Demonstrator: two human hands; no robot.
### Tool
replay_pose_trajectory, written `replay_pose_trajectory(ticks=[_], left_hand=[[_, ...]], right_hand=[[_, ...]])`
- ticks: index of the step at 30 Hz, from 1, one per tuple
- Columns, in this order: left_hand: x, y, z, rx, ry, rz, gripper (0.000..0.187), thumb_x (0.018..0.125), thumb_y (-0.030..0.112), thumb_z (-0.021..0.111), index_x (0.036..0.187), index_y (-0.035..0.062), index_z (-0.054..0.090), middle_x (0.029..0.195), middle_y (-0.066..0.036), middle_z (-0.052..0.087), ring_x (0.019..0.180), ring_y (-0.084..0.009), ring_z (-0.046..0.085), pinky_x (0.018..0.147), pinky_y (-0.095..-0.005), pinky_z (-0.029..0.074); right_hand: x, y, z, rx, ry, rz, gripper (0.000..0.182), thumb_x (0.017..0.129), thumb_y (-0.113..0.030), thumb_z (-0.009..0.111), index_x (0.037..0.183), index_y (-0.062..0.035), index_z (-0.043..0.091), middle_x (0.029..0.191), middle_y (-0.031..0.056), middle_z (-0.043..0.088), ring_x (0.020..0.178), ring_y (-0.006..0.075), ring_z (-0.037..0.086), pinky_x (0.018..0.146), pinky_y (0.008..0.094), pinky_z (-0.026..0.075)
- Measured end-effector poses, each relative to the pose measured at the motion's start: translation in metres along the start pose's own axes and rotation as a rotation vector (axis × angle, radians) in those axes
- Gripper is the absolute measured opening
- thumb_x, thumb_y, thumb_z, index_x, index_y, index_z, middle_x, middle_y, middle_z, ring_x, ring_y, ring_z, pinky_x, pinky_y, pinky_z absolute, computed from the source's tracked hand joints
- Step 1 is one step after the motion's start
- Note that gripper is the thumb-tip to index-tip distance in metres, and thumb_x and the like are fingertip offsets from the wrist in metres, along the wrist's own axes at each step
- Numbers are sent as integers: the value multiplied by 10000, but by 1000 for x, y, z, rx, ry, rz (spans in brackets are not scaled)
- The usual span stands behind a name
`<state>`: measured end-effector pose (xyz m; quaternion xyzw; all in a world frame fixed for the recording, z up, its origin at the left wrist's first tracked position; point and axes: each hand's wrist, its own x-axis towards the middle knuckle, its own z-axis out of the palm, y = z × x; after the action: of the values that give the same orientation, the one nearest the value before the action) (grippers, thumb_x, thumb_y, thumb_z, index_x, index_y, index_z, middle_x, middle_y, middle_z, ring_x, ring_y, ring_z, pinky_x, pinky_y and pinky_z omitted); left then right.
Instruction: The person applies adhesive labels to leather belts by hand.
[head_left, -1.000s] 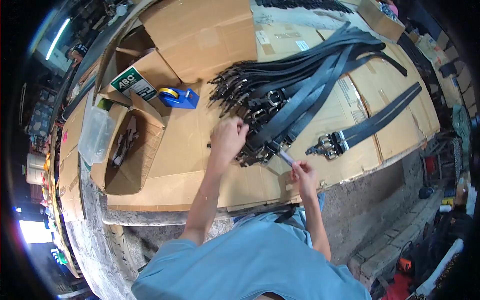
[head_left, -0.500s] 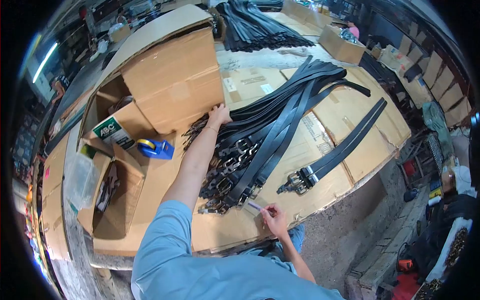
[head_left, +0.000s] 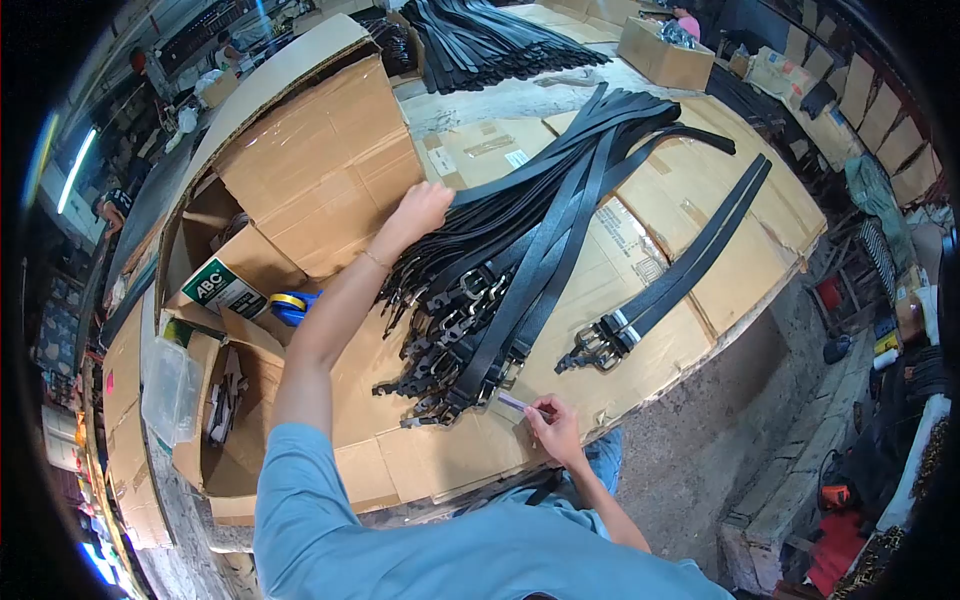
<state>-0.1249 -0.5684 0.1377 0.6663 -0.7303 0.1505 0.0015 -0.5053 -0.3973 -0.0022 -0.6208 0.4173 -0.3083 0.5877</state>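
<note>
A large pile of black belts (head_left: 545,225) lies on the cardboard-covered table, its metal buckles bunched toward the near side. My left hand (head_left: 425,208) is closed on a belt at the pile's upper left edge, slightly raised. Near the table's front edge, my right hand (head_left: 554,420) pinches a small pale strip (head_left: 514,403) just below the buckles. Two belts (head_left: 690,260) lie side by side to the right of the pile, their buckles pointing toward me.
An open carton (head_left: 320,160) stands at left, with a smaller open box (head_left: 240,420), a clear plastic tub (head_left: 171,392) and a blue tape dispenser (head_left: 292,307) by it. More black belts (head_left: 490,45) and a carton (head_left: 665,55) are behind. A person (head_left: 113,207) is far left.
My left hand has moved up and slightly left, and a belt now stretches from it toward the pile. My right hand has barely moved. The view has shifted a little.
</note>
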Motion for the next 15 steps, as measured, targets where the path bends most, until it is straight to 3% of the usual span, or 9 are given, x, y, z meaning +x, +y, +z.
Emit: replay_pose_trajectory(ticks=[3,5,6,10,11,13,15], left_hand=[[-2,25,-60,-108,-27,-30,173,670,43,562,819,-27,617,821,-254,620,773,-396,618,687,-435,524],[-9,41,-90,-358,-235,-43,195,693,128,571,830,-10,565,842,-241,606,832,-396,593,713,-473,473],[-10,41,-86,-431,-294,34,282,718,233,610,854,0,529,813,-224,602,807,-376,591,684,-444,452],[-29,71,-68,-611,-441,49,367,748,323,635,895,13,506,802,-203,600,777,-347,593,657,-415,447],[-37,78,-63,-601,-461,69,329,765,269,613,930,10,494,776,-206,599,786,-362,594,671,-430,454],[-46,86,-25,-502,-480,-50,323,770,201,584,995,2,465,879,-233,589,858,-389,590,720,-455,465],[-57,96,-27,-399,-456,-22,357,758,154,568,1050,-6,437,1026,-264,540,938,-425,565,781,-475,468]], right_hand=[[0,2,2,35,19,-5,127,819,-92,650,809,20,590,631,21,580,577,57,525,503,229,425],[0,6,3,-13,21,-20,124,819,-87,649,812,22,590,630,20,579,581,59,525,507,230,429],[1,5,2,3,15,-18,125,821,-87,648,811,22,589,629,19,576,580,59,523,508,230,429],[1,-5,0,9,4,-4,132,821,-91,650,809,25,589,628,23,577,578,65,527,517,232,435],[0,-7,1,9,2,-1,135,820,-93,651,809,26,590,628,26,578,577,68,530,522,234,438],[2,-3,3,-28,-2,-42,138,818,-96,653,810,29,593,632,35,585,584,76,538,530,240,445],[2,1,2,-71,3,-84,142,815,-98,655,811,31,596,636,45,593,591,83,545,539,247,452]])
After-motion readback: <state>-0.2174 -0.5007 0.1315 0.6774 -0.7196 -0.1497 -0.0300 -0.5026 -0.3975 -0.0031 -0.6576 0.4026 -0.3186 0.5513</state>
